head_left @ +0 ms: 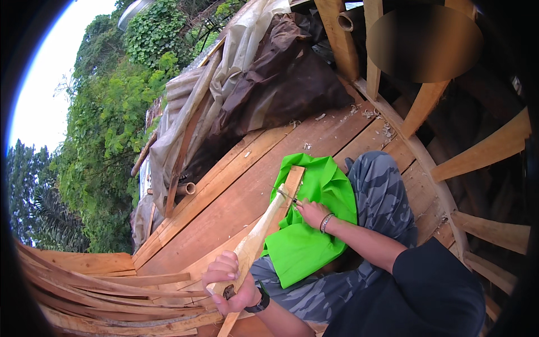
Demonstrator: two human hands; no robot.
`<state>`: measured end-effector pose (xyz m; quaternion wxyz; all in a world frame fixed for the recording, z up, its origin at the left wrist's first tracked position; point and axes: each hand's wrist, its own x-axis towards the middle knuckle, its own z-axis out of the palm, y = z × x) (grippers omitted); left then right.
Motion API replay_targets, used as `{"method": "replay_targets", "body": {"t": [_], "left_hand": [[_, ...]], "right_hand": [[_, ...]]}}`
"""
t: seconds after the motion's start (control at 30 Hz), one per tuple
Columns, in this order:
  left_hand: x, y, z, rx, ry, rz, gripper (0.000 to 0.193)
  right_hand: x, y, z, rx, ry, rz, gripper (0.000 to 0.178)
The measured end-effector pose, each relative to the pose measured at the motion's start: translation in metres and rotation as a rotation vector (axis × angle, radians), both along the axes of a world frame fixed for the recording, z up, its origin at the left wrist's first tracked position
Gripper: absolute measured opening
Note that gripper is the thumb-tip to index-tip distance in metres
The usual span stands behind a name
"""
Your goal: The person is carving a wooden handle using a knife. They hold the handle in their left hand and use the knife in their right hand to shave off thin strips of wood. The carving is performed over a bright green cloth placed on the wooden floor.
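Observation:
My left hand [231, 282] is wrapped round the thick near end of a pale carved wooden piece [259, 232], which narrows toward its far end. In my right hand [313, 213] is a small knife [288, 196], its thin dark blade lying across the narrow far part of the wood. Under the carved piece runs a flat wooden board [294, 178], slanting from my lap past my left hand. A bright green cloth [306, 252] is spread over my legs beneath the board. My fingers hide most of the knife's handle.
I sit on a plank floor [224, 208] with scattered wood shavings [387, 130]. Long wooden strips [123, 292] lie at the lower left. Upright wooden ribs [485, 151] line the right side. Brown and grey tarps [281, 84] cover the far side, near a tube end [187, 189].

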<state>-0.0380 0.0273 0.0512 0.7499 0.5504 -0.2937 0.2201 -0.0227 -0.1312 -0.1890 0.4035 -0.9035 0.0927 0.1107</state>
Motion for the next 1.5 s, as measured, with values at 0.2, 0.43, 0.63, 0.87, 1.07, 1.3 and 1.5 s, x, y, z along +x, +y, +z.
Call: {"method": "replay_targets", "body": {"t": [0.2,0.43,0.63,0.87,1.07,1.3,1.5], "left_hand": [[-0.003,-0.011,-0.002,-0.003,-0.010,0.016,0.037],[-0.006,-0.009,-0.002,0.040,-0.010,-0.024,0.037],[0.004,0.002,-0.002,-0.031,0.007,0.015,0.040],[0.001,-0.005,-0.003,-0.044,-0.011,0.033,0.038],[0.000,-0.010,-0.001,-0.025,0.004,0.007,0.037],[0.006,0.012,-0.004,-0.104,0.026,0.078,0.038],[0.009,0.009,-0.004,-0.075,0.034,0.054,0.036]], "right_hand": [[0.006,0.009,-0.004,0.004,-0.036,-0.071,0.035],[0.015,0.006,-0.019,0.205,-0.004,-0.153,0.037],[0.027,-0.004,-0.021,0.646,0.329,-0.168,0.043],[0.004,0.016,0.007,0.176,-0.081,-0.084,0.033],[0.005,-0.007,-0.017,0.042,-0.017,-0.099,0.032],[-0.004,0.018,0.038,0.119,-0.239,0.080,0.029],[-0.002,0.019,0.025,0.091,-0.158,0.041,0.031]]}}
